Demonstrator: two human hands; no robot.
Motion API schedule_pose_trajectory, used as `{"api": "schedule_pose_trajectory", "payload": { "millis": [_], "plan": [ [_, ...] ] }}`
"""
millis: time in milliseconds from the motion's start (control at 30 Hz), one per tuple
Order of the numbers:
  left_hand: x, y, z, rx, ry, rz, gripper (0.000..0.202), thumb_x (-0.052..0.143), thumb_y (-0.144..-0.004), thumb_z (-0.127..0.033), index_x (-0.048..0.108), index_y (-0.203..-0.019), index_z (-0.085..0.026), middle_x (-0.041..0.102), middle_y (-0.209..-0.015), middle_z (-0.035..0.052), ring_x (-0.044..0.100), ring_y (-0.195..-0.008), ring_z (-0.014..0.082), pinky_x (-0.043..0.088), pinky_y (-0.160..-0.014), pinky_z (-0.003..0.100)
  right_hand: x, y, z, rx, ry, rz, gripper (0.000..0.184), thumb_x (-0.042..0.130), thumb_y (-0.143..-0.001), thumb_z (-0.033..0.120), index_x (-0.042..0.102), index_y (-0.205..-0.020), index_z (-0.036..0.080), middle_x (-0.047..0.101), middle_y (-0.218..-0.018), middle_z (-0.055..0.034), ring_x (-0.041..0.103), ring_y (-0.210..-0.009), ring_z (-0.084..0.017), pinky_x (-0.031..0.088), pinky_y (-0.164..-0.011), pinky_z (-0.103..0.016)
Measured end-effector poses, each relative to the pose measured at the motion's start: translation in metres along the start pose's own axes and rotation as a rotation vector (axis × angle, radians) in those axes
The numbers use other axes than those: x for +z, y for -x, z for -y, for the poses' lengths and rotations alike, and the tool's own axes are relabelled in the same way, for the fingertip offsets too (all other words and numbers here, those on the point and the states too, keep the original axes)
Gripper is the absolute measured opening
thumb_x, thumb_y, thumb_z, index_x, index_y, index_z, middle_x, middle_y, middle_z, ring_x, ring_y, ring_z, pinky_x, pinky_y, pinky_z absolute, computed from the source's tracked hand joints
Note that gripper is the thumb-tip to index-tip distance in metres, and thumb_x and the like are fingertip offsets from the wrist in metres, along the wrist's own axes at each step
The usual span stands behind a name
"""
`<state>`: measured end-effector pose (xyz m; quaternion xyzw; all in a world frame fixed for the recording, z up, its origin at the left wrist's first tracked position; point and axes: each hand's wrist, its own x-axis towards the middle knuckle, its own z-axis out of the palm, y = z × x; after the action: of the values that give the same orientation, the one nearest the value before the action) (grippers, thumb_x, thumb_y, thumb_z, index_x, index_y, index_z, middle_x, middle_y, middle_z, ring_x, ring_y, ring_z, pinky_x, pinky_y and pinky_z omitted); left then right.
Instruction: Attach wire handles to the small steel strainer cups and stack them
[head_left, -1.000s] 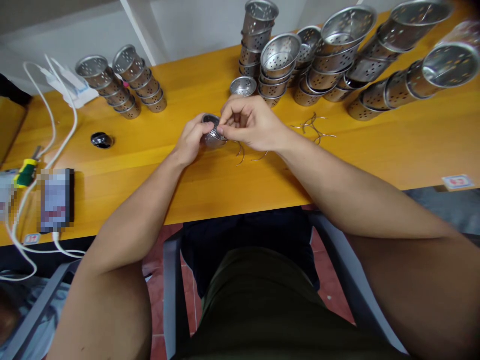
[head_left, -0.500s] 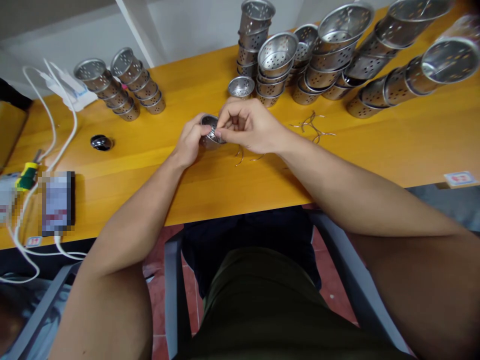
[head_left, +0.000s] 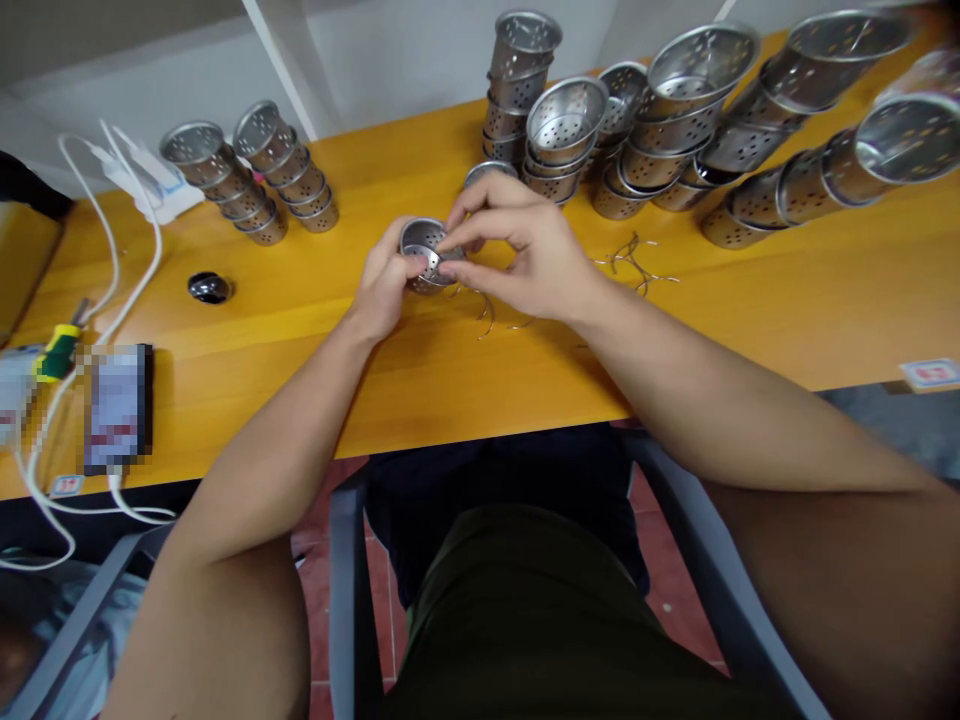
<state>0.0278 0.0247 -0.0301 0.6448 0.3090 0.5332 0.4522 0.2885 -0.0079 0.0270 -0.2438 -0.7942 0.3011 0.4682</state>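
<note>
A small perforated metal cup (head_left: 424, 236) is tilted with its mouth facing me, above the wooden table. My left hand (head_left: 381, 290) is wrapped round its left side, the thumb reaching over the rim to the inside. My right hand (head_left: 525, 245) is at the cup's right rim, thumb and forefinger bent towards each other in a loose pinch. Whatever lies between those fingertips is too small to make out. Thin curved wires (head_left: 486, 316) lie on the table just below the right hand, and a further bunch of wires (head_left: 634, 262) lies to its right.
Stacks of perforated metal cups (head_left: 566, 120) stand at the back right, with two shorter stacks (head_left: 281, 165) at the back left. On the left are a black shiny object (head_left: 209, 288), a green-yellow screwdriver (head_left: 58, 352), a phone (head_left: 116, 410), white cables and a power strip (head_left: 161, 190).
My right thumb and forefinger have parted a little, and the hand has shifted slightly right at the cup's rim. The left hand still holds the cup. The camera view has tilted slightly.
</note>
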Motion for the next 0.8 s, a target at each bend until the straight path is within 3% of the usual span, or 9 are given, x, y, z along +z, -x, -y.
{"api": "schedule_pose_trajectory", "payload": {
  "millis": [67, 167, 267, 367, 467, 567, 700, 800],
  "plan": [
    [0.001, 0.001, -0.004, 0.056, 0.064, -0.051, 0.063, 0.099, -0.084, -0.082, 0.092, -0.119, -0.03, 0.086, -0.112, 0.0041, 0.076, -0.106, 0.0304, 0.057, -0.092, 0.042, -0.004, 0.002, 0.001, -0.027, 0.076, -0.004, 0.035, 0.097, -0.11, 0.068, 0.093, -0.125, 0.036, 0.084, -0.125, -0.0118, 0.078, -0.122, -0.038, 0.072, -0.118, -0.06],
    [0.0, 0.003, -0.005, 0.087, 0.081, -0.103, 0.056, 0.092, -0.093, -0.079, 0.088, -0.119, -0.029, 0.084, -0.112, 0.0042, 0.077, -0.106, 0.0294, 0.059, -0.095, 0.044, -0.003, 0.004, -0.001, -0.091, 0.161, 0.045, 0.029, 0.089, -0.116, 0.062, 0.093, -0.125, 0.035, 0.085, -0.132, -0.0125, 0.078, -0.126, -0.039, 0.068, -0.125, -0.065],
    [0.0, 0.005, -0.004, 0.064, 0.106, -0.086, 0.05, 0.088, -0.1, -0.075, 0.082, -0.121, -0.03, 0.083, -0.115, 0.0048, 0.077, -0.107, 0.0291, 0.062, -0.097, 0.046, 0.005, 0.008, -0.001, -0.155, 0.254, 0.071, 0.022, 0.083, -0.119, 0.051, 0.094, -0.128, 0.035, 0.079, -0.153, -0.0141, 0.073, -0.145, -0.042, 0.061, -0.135, -0.07],
    [0.001, 0.007, -0.003, 0.036, 0.105, -0.054, 0.047, 0.085, -0.105, -0.073, 0.079, -0.127, -0.032, 0.084, -0.121, 0.0052, 0.079, -0.115, 0.0302, 0.064, -0.101, 0.047, 0.015, 0.011, 0.001, -0.153, 0.302, 0.088, 0.03, 0.087, -0.116, 0.043, 0.092, -0.144, 0.035, 0.073, -0.162, -0.0161, 0.063, -0.163, -0.043, 0.055, -0.143, -0.073],
    [-0.001, 0.007, 0.0, -0.016, 0.071, -0.045, 0.06, 0.086, -0.104, -0.083, 0.077, -0.136, -0.033, 0.084, -0.133, 0.0062, 0.08, -0.126, 0.0321, 0.066, -0.103, 0.045, 0.02, 0.012, -0.008, -0.132, 0.273, 0.099, 0.035, 0.091, -0.114, 0.042, 0.09, -0.148, 0.033, 0.072, -0.163, -0.0173, 0.071, -0.152, -0.041, 0.061, -0.138, -0.07],
    [-0.007, 0.004, 0.005, -0.107, 0.059, -0.078, 0.075, 0.083, -0.102, -0.098, 0.073, -0.144, -0.036, 0.08, -0.153, 0.0077, 0.078, -0.142, 0.0346, 0.067, -0.11, 0.046, 0.017, 0.004, -0.036, -0.109, 0.272, 0.003, 0.025, 0.089, -0.117, 0.045, 0.092, -0.139, 0.033, 0.074, -0.157, -0.0156, 0.076, -0.138, -0.038, 0.068, -0.129, -0.066],
    [-0.014, -0.002, 0.006, -0.198, -0.021, -0.153, 0.088, 0.075, -0.101, -0.109, 0.069, -0.149, -0.035, 0.075, -0.166, 0.0132, 0.078, -0.147, 0.0363, 0.069, -0.114, 0.048, 0.002, -0.016, -0.078, -0.04, 0.335, -0.239, 0.018, 0.093, -0.115, 0.048, 0.092, -0.127, 0.035, 0.074, -0.155, -0.0157, 0.07, -0.145, -0.04, 0.067, -0.133, -0.06],
    [-0.012, -0.001, 0.001, -0.201, -0.116, -0.148, 0.095, 0.07, -0.097, -0.114, 0.069, -0.148, -0.033, 0.073, -0.167, 0.0164, 0.08, -0.145, 0.036, 0.071, -0.112, 0.047, -0.005, -0.027, -0.073, 0.155, 0.471, -0.274, 0.018, 0.084, -0.122, 0.041, 0.09, -0.128, 0.026, 0.067, -0.169, -0.0164, 0.065, -0.152, -0.036, 0.056, -0.145, -0.053]
  ]
}}
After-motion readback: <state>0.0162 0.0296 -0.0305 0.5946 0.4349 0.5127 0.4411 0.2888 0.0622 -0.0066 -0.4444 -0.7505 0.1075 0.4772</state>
